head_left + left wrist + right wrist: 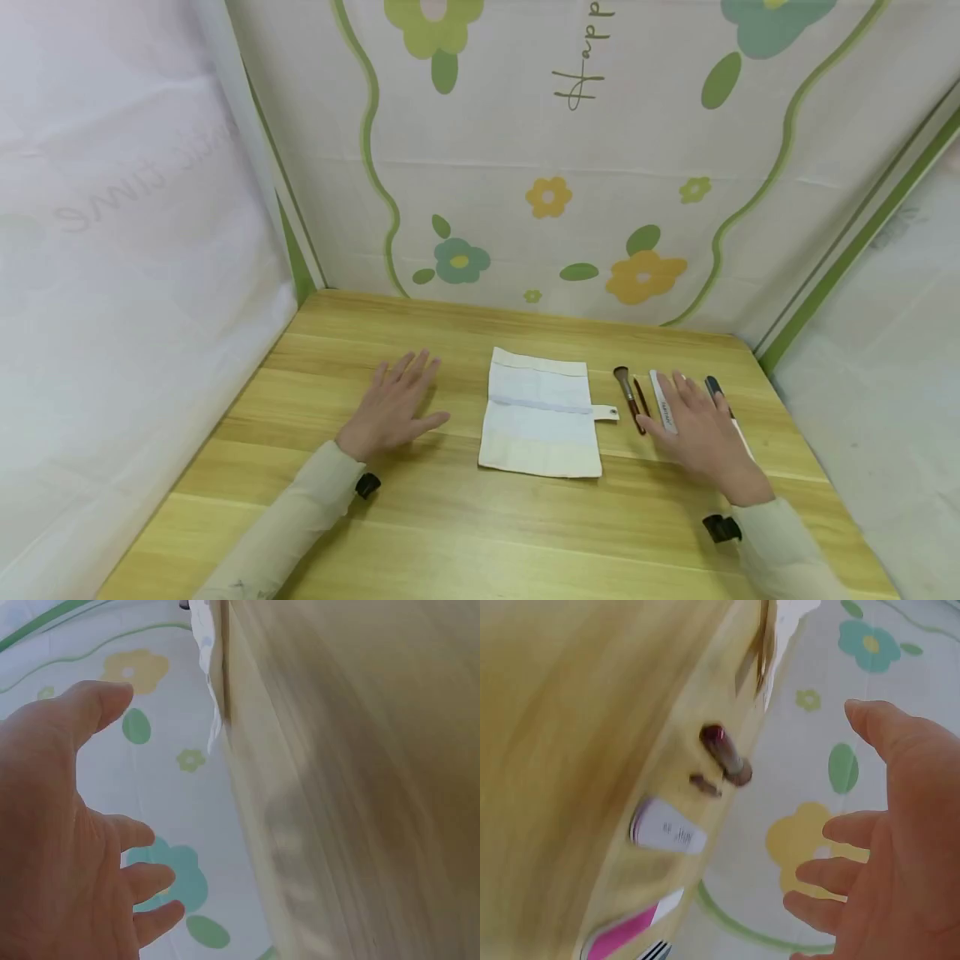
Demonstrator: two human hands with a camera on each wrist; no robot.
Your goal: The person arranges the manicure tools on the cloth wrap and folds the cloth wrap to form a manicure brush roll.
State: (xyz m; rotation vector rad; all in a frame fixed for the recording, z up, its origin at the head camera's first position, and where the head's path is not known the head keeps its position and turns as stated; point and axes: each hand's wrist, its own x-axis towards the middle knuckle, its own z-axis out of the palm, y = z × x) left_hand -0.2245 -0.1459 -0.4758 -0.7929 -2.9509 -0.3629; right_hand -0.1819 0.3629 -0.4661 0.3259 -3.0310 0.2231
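My left hand [386, 414] is held over the table left of the cloth case, fingers spread, nothing in it. Flat on the table lies an unfolded white cloth case [540, 429], its snap strap [605, 413] pointing right. My right hand [703, 437] hovers over a row of small items, with straight fingers and an empty palm. Beside its thumb are a makeup brush [624, 383] and a thin dark-red stick [641, 396]. A white lettered flat piece [667, 827] lies partly beneath the hand. Farther right are a pink-and-white item [634, 930] and a dark-ended item [714, 387].
The wooden table [450, 533] is enclosed by white printed curtains [487, 150] at the back and both sides. Black wrist straps [722, 528] sit at both sleeve cuffs.
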